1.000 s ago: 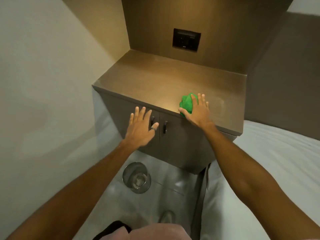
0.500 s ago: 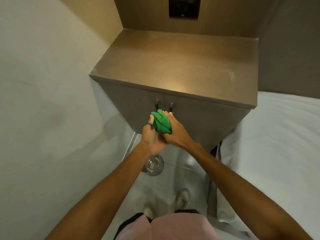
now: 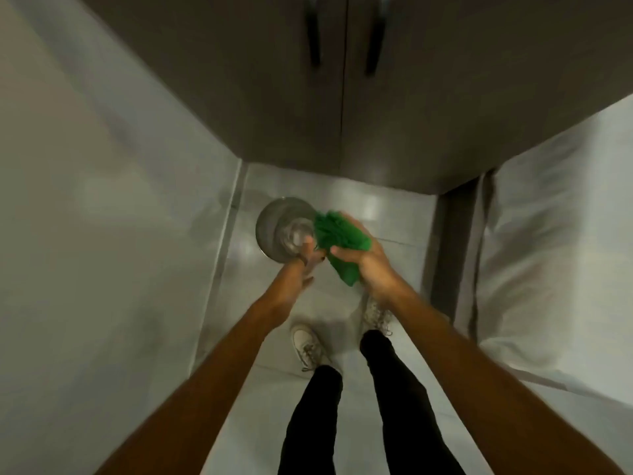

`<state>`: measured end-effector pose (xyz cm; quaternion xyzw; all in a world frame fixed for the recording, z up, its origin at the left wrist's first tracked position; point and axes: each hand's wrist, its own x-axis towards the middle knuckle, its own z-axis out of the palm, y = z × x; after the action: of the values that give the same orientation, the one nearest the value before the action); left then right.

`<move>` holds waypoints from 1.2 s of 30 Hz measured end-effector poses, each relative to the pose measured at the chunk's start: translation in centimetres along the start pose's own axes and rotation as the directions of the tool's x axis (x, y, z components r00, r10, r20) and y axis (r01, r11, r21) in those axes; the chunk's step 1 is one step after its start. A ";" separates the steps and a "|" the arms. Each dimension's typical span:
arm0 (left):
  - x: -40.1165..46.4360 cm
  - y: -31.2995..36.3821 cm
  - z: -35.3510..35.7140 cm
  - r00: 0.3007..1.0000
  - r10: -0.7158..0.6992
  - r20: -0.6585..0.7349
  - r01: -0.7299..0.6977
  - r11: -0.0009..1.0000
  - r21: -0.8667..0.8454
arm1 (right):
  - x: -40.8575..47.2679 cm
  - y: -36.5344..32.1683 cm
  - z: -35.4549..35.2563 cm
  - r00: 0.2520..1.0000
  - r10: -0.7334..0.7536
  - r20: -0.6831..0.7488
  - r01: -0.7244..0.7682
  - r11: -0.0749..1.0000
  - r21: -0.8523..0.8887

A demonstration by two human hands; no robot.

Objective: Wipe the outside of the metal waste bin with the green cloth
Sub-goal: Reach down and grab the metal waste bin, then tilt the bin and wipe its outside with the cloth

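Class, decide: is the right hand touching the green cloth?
Touching. The head view shows the right hand wrapped around the bunched green cloth, thumb pressed across it.

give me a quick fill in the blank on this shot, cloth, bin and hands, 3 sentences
1. The green cloth is bunched in the person's ____ hand.
2. The metal waste bin stands on the ____, in front of the cabinet.
3. The cabinet's two doors are ____, each with a dark handle.

Missing words: right; floor; closed
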<state>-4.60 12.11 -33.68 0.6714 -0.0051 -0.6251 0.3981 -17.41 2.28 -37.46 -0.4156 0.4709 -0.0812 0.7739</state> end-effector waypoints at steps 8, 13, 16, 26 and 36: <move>22.3 -17.4 -6.1 0.870 0.493 -0.022 -0.072 0.172 0.982 | 16.6 22.8 -5.8 0.889 0.203 -0.410 -0.062 0.941 0.331; 29.2 -18.8 -6.6 0.876 0.481 -0.045 0.036 0.029 0.999 | 21.3 28.4 -6.8 0.894 0.175 -0.413 -0.022 0.937 0.349; 29.8 -18.3 -7.0 0.817 0.576 0.001 -0.028 0.037 0.999 | 21.6 29.9 -6.9 0.894 0.180 -0.410 -0.030 0.937 0.348; 27.5 -14.2 -11.8 0.857 0.496 -0.137 -0.262 0.651 0.713 | 18.3 26.7 -4.2 0.890 -0.100 -0.446 0.135 0.990 0.047; 26.3 -14.0 -8.8 0.487 0.787 -0.379 -0.734 0.604 0.311 | 24.0 18.0 6.3 0.865 -0.412 0.285 0.478 0.506 -0.718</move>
<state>1.67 13.04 -64.13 0.7518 -0.2356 -0.1956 0.5840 -4.15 4.96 -64.97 -0.8136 0.3062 -0.0527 0.4914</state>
